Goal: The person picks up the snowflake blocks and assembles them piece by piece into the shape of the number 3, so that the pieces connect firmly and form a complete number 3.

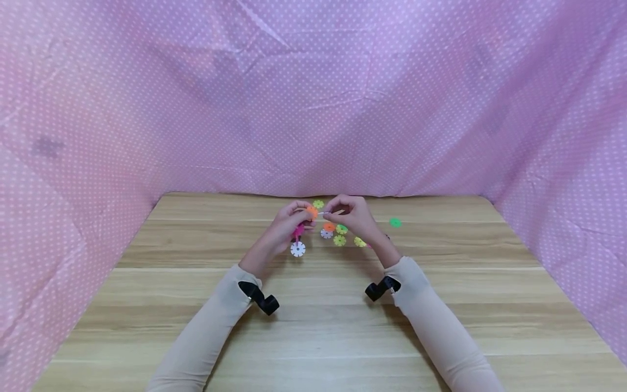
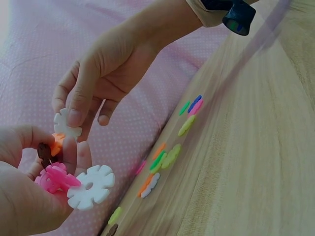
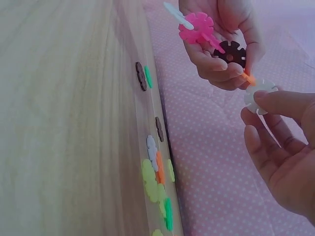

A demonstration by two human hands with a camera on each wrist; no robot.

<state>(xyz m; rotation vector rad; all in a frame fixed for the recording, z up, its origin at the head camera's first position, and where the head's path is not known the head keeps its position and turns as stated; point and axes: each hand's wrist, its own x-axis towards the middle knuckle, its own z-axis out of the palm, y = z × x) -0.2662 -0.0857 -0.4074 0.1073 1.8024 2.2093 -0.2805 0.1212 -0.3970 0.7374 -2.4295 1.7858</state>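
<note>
My left hand (image 1: 283, 227) holds a joined chain of notched plastic snowflake discs. In the right wrist view the chain runs from a white disc seen edge-on (image 3: 178, 15) through pink discs (image 3: 196, 28) and a brown disc (image 3: 230, 55) to an orange disc (image 3: 249, 77) at the fingertips. My right hand (image 1: 357, 215) pinches another white disc (image 3: 261, 87) between thumb and fingers. That white disc meets the orange one edge to edge; whether their slots are engaged I cannot tell. Both hands are raised above the far part of the table.
Loose discs lie on the wooden table (image 1: 313, 326) below the hands, among them yellow (image 1: 339, 240), orange (image 1: 329, 226) and pale lilac (image 1: 326, 234) ones. A green disc (image 1: 395, 222) lies farther right. Pink dotted cloth (image 1: 313, 109) hangs behind and at both sides.
</note>
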